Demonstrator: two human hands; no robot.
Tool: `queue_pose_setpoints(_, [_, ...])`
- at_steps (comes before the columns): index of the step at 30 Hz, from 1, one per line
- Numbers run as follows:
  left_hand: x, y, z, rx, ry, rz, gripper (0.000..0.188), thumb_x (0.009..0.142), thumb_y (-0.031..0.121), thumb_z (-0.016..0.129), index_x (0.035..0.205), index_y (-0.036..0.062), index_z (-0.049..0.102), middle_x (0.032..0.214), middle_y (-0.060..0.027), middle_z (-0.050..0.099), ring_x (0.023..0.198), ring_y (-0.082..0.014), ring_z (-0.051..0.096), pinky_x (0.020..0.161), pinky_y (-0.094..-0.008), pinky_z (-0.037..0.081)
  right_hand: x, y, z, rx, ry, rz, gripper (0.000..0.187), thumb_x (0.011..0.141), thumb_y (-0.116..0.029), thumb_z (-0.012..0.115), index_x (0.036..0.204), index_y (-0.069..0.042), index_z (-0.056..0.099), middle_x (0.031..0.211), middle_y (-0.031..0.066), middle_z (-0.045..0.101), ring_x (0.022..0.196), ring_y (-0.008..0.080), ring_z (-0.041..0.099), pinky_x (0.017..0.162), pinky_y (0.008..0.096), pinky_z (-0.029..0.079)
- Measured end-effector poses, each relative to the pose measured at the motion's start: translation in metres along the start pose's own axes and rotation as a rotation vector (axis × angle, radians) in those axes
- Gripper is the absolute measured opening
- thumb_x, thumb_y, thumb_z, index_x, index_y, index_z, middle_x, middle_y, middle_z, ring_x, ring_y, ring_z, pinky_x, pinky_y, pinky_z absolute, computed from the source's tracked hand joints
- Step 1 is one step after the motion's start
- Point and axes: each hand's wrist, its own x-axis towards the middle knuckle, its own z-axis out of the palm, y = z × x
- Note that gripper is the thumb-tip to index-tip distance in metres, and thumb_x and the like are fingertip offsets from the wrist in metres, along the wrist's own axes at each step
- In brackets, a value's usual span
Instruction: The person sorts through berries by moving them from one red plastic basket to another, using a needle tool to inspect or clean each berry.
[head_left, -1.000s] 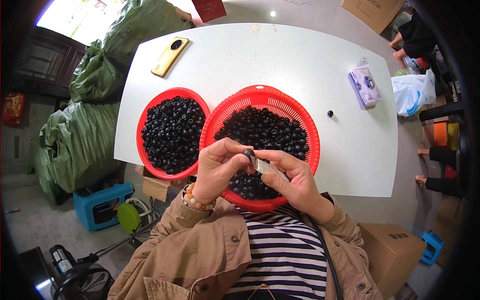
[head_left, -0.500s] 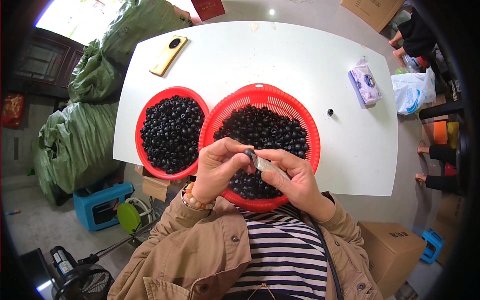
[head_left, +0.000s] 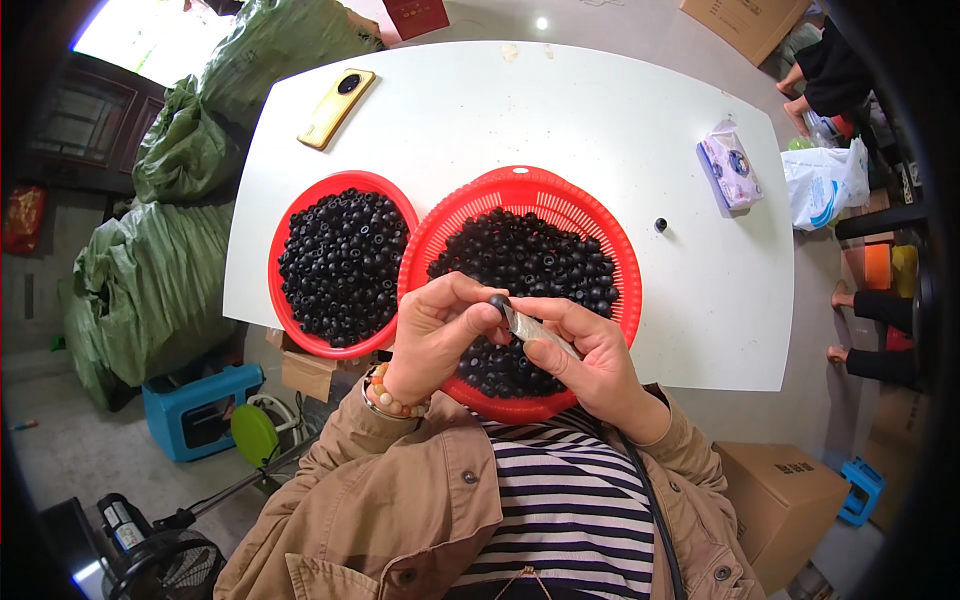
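Over the larger red basket [head_left: 628, 262], my left hand [head_left: 440, 335] pinches a small round black part [head_left: 498, 301] between thumb and fingers. My right hand [head_left: 595, 365] is closed around a slim tool with a pale, wrapped-looking handle [head_left: 541, 337]. The tool's tip meets the black part, or lies right beside it; the fingers partly hide the contact. Many small black ring-shaped pieces [head_left: 520, 245] fill the basket beneath my hands. To the left, a smaller red basket [head_left: 341, 352] holds a heap of similar black pieces [head_left: 340, 265].
On the white table [head_left: 480, 110] lie a yellow phone [head_left: 336, 110], a purple-white soft pack [head_left: 733, 170] and one loose black piece [head_left: 660, 225]. Green sacks [head_left: 150, 290] and a blue stool [head_left: 205, 410] stand left. A cardboard box [head_left: 780, 505] is close on my right.
Both hands keep their grip and place above the larger basket. The view has shifted very slightly; nothing else visibly differs.
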Motion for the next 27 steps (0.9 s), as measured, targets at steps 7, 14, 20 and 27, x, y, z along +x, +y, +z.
queue_pose_setpoints(7, [0.0,-0.001,-0.003,0.033,-0.022,0.039,0.015,0.077,0.007,0.062,0.087,-0.0028,0.055,0.08,-0.009,0.058,0.065,-0.0134,0.058,0.057,-0.0226,0.048,0.0,0.005,-0.001,-0.015,0.015,0.01,0.03,0.084,-0.011,0.054,0.112,-0.001,0.05,0.097,0.0063,0.059,0.088,0.0079,0.053,0.078,0.0208,0.042])
queue_pose_setpoints(14, [0.0,-0.003,-0.002,0.063,-0.064,0.079,0.011,0.08,0.001,0.056,0.089,-0.0053,0.055,0.082,-0.0109,0.059,0.07,-0.0133,0.059,0.06,-0.0219,0.05,0.001,0.008,0.0,0.07,0.032,-0.021,0.024,0.086,-0.012,0.05,0.107,0.0,0.048,0.093,0.0048,0.058,0.085,0.0066,0.052,0.076,0.0202,0.041])
queue_pose_setpoints(20, [0.0,-0.003,-0.006,-0.068,-0.16,-0.076,0.011,0.086,0.007,0.048,0.088,-0.0028,0.052,0.077,-0.0098,0.06,0.066,-0.0123,0.059,0.059,-0.0215,0.049,0.002,0.001,-0.007,0.22,0.039,0.028,0.022,0.088,-0.015,0.048,0.103,0.001,0.047,0.092,0.0049,0.056,0.087,0.0071,0.051,0.079,0.0206,0.039])
queue_pose_setpoints(27, [-0.005,-0.001,0.01,0.005,-0.318,-0.243,0.023,0.089,0.019,0.046,0.079,-0.0008,0.054,0.071,-0.0043,0.056,0.061,-0.0085,0.054,0.057,-0.0208,0.044,0.003,-0.003,0.002,0.252,0.081,0.139,0.021,0.082,-0.008,0.055,0.099,0.0,0.047,0.076,0.0035,0.056,0.063,0.0084,0.054,0.06,0.0205,0.044])
